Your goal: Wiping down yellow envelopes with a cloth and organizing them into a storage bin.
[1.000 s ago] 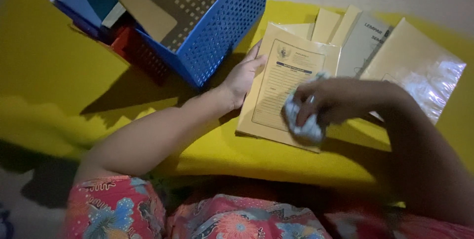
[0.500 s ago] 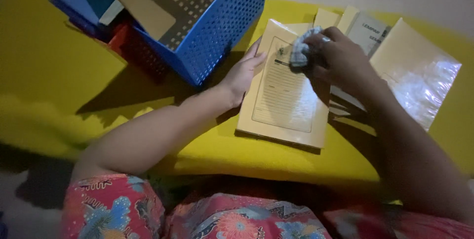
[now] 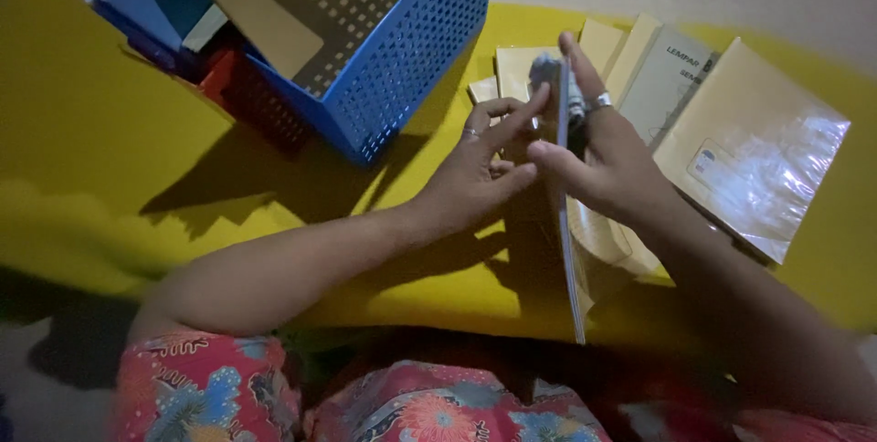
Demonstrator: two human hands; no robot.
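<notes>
Compared with half a second earlier, the thin yellow paper-covered booklet [image 3: 568, 250] no longer lies flat on the yellow counter [image 3: 110, 150]; it now stands on edge, seen edge-on, running from 6 o'clock up to 12 o'clock at frame centre. The crumpled pale grey cloth [image 3: 548, 72], earlier pressed on the cover, now sits at the booklet's top edge.

The right hand [image 3: 607, 163] reaches in from 4 o'clock; its fingers are closed on the booklet, thumb on the near face, ringed fingers on the far face, with the cloth tucked under them. The left hand [image 3: 475, 173] reaches in from 8 o'clock, fingers spread, fingertips touching the booklet's left face near its top without clasping it.

At 2 o'clock beyond the hands lie more yellow booklets [image 3: 612, 45], a grey printed sheet [image 3: 671, 77] and a plastic-wrapped yellow booklet [image 3: 754, 145]. At 11 o'clock stands a blue perforated plastic basket [image 3: 411, 49] holding folders.
</notes>
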